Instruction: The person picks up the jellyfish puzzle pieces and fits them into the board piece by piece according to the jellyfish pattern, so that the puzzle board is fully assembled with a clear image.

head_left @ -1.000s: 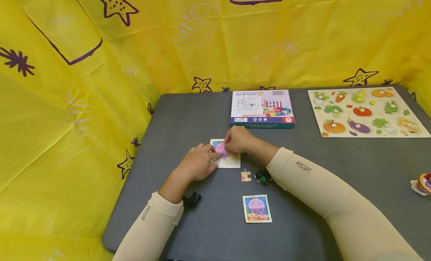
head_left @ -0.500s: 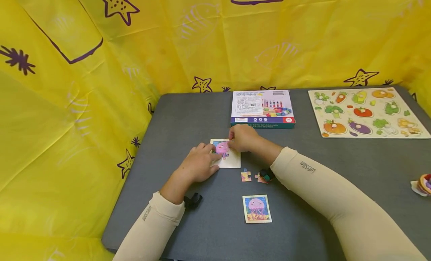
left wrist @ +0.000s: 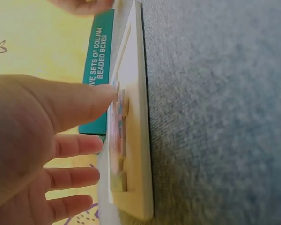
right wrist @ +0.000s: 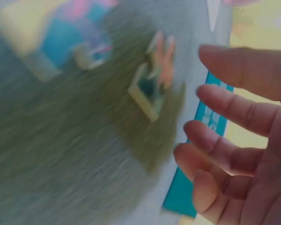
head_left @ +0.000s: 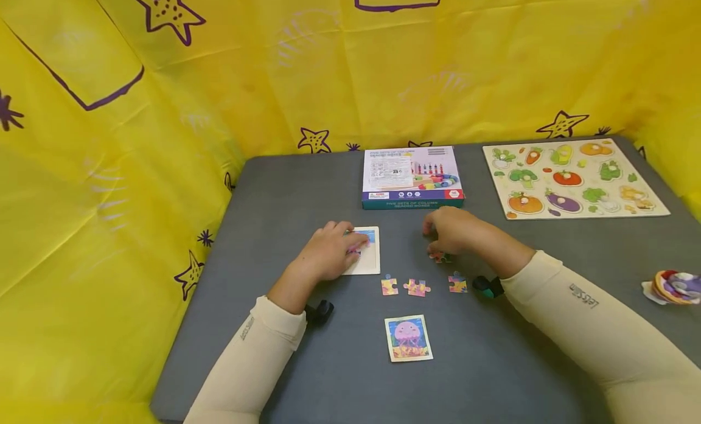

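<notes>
My left hand [head_left: 327, 250] lies over a small wooden puzzle tray [head_left: 373, 264], partly covering the jellyfish pieces set in it. In the left wrist view, the thumb [left wrist: 91, 101] touches a piece and the other fingers are straight. My right hand [head_left: 454, 230] hovers to the right of the tray, fingers apart and loosely bent. Just below its fingertips lies a jigsaw piece [head_left: 440, 257], seen blurred as a separate piece [right wrist: 152, 89] in the right wrist view. Nearer me lie three more jigsaw pieces: a left one [head_left: 389, 286], a middle one [head_left: 417, 288] and a right one [head_left: 457, 283].
A jellyfish picture card [head_left: 408, 339] lies at the front of the grey table [head_left: 306, 375]. Behind the hands is a beaded-boxes carton [head_left: 412, 177]. A vegetable peg puzzle board [head_left: 572, 179] lies back right, and a colourful bundle [head_left: 672, 287] at the right. Yellow cloth [head_left: 263, 65] hangs around the table.
My right hand has left the tray and moved right, over a loose jigsaw piece; pieces its arm covered now show. My left hand stays at the tray. The head view has shifted slightly.
</notes>
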Demonstrator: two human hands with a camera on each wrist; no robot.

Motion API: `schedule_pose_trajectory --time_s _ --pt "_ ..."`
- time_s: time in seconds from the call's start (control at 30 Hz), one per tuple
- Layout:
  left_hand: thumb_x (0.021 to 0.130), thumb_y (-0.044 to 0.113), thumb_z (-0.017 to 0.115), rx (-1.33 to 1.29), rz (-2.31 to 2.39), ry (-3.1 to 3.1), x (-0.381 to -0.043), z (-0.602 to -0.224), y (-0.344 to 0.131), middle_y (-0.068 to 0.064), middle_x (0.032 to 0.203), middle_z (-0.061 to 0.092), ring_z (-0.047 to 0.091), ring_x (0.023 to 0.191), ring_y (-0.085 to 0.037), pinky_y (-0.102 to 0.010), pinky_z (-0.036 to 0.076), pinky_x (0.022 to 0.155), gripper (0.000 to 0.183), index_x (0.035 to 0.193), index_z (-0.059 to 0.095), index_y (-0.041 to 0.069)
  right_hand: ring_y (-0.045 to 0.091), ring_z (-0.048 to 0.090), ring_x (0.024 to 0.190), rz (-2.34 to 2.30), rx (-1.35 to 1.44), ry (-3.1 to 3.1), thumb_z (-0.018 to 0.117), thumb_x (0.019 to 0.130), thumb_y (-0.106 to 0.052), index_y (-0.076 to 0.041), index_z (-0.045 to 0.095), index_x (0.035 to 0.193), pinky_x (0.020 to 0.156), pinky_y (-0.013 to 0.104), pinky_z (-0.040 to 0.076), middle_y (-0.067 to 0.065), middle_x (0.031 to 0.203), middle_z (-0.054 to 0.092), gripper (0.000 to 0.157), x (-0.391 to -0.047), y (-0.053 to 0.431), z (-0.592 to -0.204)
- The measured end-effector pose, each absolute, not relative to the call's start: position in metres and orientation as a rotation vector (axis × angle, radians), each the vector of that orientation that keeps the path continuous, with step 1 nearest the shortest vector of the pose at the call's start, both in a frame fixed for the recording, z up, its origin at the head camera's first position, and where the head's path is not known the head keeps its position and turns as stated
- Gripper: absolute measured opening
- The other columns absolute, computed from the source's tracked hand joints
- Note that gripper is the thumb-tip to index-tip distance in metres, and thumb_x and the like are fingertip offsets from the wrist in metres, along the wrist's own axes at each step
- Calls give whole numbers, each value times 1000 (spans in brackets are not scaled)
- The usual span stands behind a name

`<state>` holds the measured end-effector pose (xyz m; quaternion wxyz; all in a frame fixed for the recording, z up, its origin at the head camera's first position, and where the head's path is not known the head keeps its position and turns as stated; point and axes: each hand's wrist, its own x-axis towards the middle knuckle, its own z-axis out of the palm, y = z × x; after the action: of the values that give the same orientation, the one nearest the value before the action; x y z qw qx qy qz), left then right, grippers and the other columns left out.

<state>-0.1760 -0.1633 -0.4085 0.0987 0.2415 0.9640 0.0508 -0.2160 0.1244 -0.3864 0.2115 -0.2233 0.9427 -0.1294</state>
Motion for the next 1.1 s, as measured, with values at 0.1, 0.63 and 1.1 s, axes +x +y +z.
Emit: schedule_pose_trajectory --time_s 0.1,0.63,1.1 --pt "103 29 60 715 160 2831 -181 -409 -162 -9 142 55 49 126 -31 -49 42 106 40 143 61 33 25 56 87 -364 -634 2604 85 82 -25 -9 68 99 80 44 48 7 93 64 29 -211 138 -391" --pt "99 29 67 634 222 2875 -181 -413 -164 -9 132 58 50 117 -29 -47 43 100 37 135 67 30 18 55 71 -658 -647 2635 80 87 -16 -12 69 80 65 32 43 0 73 61 14 -200 127 -402" --pt "97 24 68 582 376 2838 -182 -415 -165 -6 109 65 58 103 -27 -43 49 92 36 132 69 21 14 62 65 -976 -531 2391 76 93 -14 -11 81 91 63 25 50 1 72 70 6 -225 41 -405"
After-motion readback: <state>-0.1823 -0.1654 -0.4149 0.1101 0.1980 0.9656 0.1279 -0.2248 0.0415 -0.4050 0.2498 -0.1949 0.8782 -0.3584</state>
